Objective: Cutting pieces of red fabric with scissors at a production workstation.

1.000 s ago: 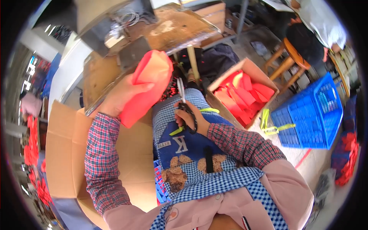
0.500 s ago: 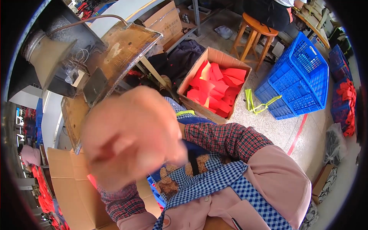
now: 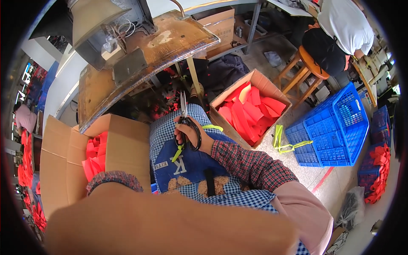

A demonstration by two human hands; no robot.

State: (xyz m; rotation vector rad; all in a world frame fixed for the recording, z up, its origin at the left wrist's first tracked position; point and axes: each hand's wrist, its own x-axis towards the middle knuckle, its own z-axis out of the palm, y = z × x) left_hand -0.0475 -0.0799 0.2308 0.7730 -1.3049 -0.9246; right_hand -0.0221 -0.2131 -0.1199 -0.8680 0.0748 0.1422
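My right hand is closed round the black handles of a pair of scissors over my lap. The metal blades point away from me. A yellow-green strip hangs at the handles. My left hand is very close to the camera, large and blurred across the lower part of the view. Its fingers cannot be made out, and it hides part of my front. Beneath the scissors lies my blue checked apron. Left of it, an open cardboard box holds red fabric pieces.
Ahead stands a worn wooden machine table. A second cardboard box with red pieces is on the floor, right of my knees. Further right are a blue plastic crate and a wooden stool with a person seated on it.
My left hand has moved down and nearer the camera, uncovering my right hand and the scissors. The view has shifted, showing more of the left box and the seated person.
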